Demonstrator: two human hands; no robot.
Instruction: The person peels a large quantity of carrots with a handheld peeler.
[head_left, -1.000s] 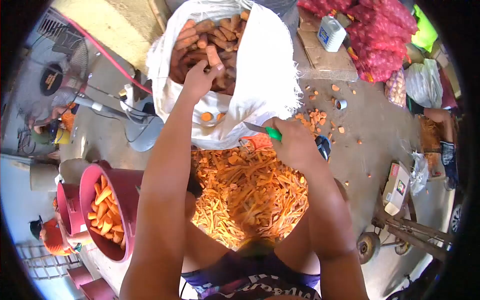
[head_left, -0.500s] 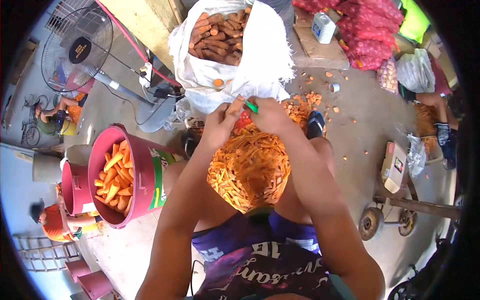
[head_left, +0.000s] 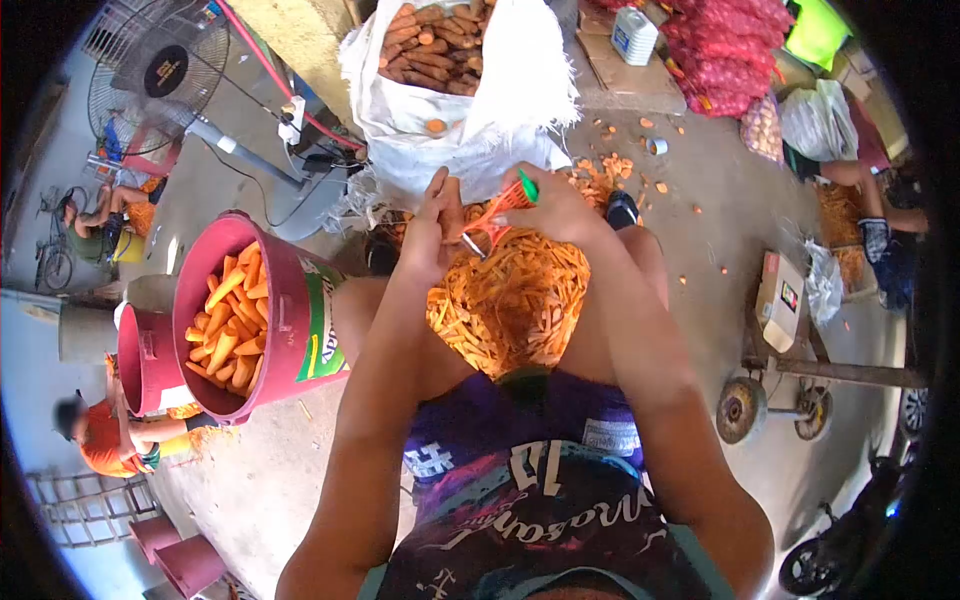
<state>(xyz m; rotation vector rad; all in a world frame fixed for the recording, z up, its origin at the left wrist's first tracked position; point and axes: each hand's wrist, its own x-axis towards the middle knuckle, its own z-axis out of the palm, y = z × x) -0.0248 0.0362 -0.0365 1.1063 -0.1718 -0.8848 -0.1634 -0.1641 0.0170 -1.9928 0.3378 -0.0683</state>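
Near the middle, my left hand (head_left: 426,238) is closed around what looks like an upright carrot (head_left: 453,205), partly hidden by the fingers. My right hand (head_left: 558,208) grips a peeler (head_left: 497,214) with an orange-red handle and a green end. Its metal blade points down toward my left hand and appears apart from the carrot. Below both hands, a heap of orange peelings (head_left: 510,295) lies between my legs; its container is mostly hidden.
A white sack (head_left: 510,110) of unpeeled carrots stands ahead. At left are a pink tub (head_left: 290,330) of peeled carrots and a fan (head_left: 165,72). Red net sacks (head_left: 715,60) and a wheeled cart (head_left: 850,373) are at right. Other people (head_left: 105,435) sit around the edges.
My hands have moved apart slightly. The right hand has turned, so the peeler's handle and blade now show. The view has shifted a little.
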